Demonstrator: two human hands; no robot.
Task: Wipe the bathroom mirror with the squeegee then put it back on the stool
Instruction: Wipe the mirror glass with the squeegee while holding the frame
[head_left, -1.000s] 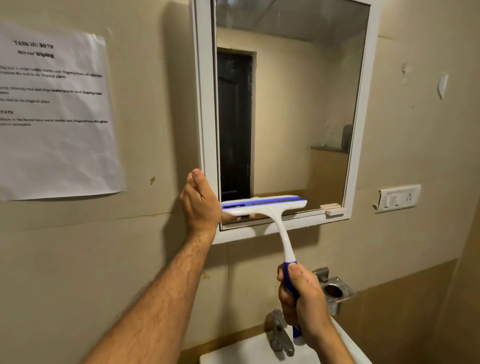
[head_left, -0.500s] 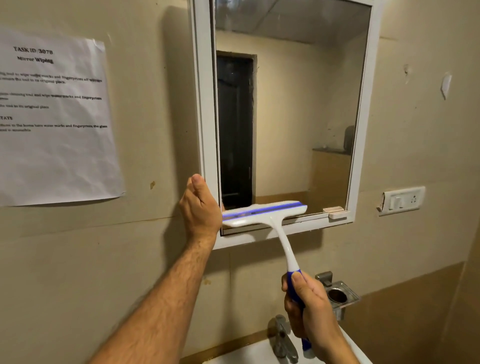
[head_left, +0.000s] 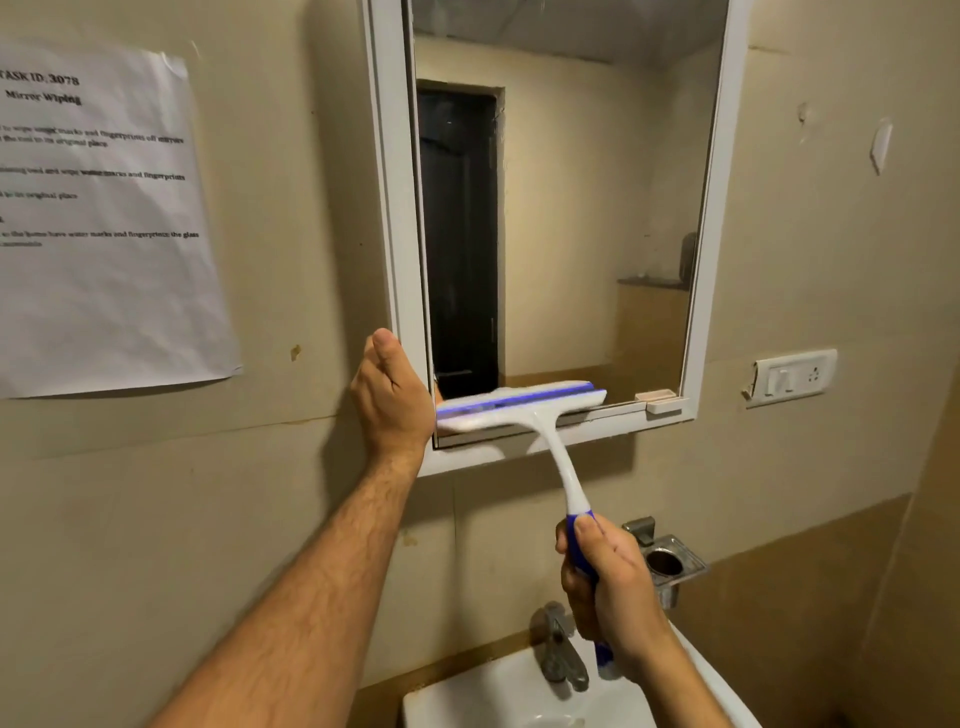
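Head view: the right hand (head_left: 613, 587) is gripping the blue lower handle of the white plastic squeegee with a blue rubber strip (head_left: 522, 405), fingers curled round it and thumb lying along the top. The squeegee's blade is lying nearly level against the glass at the bottom edge of the white-framed rectangular wall mirror (head_left: 563, 208), toward its lower left corner, with the white neck slanting down and right to the hand. The left hand (head_left: 392, 400) is resting against the mirror frame's left edge near the lower left corner, fingers straight and pressed together, thumb up; whether the fingertips are wrapping the frame cannot be told. A printed white paper sheet (head_left: 104, 218) is hanging on the beige wall to the left of the mirror. A white switch plate (head_left: 792, 371) is sitting right of the mirror's lower right corner. Below, a metal tap (head_left: 558, 644) is standing at the back rim of the white ceramic basin (head_left: 467, 701), and a square metal holder (head_left: 670, 564) is fixed to the wall just beside the right hand.
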